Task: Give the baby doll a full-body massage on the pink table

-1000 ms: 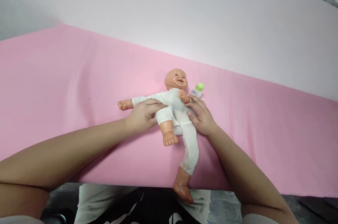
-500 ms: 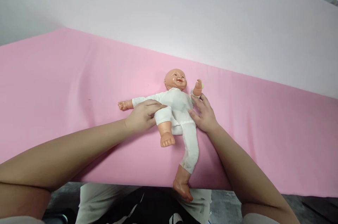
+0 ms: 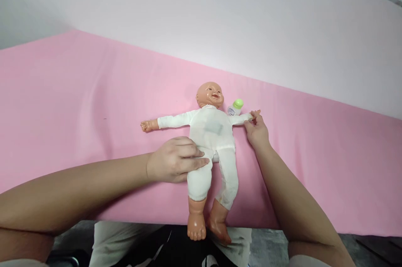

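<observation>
A baby doll [image 3: 210,130] in a white cloth suit lies on its back, head away from me, both arms stretched out sideways. Over its thigh on the left side of the picture, my left hand [image 3: 176,160] is closed, fingers curled across the cloth. My right hand [image 3: 257,129] pinches the doll's other arm at the wrist, where sleeve meets plastic hand. Just above that arm, beside the doll's head, a small white bottle with a green cap [image 3: 236,107] is in view. Both legs point toward me, and the feet hang past the near edge.
A pink cloth [image 3: 63,103] covers the table, whose near edge runs in front of my lap. Behind it rises a pale wall or panel [image 3: 201,15]. Dark floor shows below the table edge.
The doll's bent leg on the left has been straightened down toward me with my left hand on it. Its raised right-side arm now lies out sideways, uncovering the bottle.
</observation>
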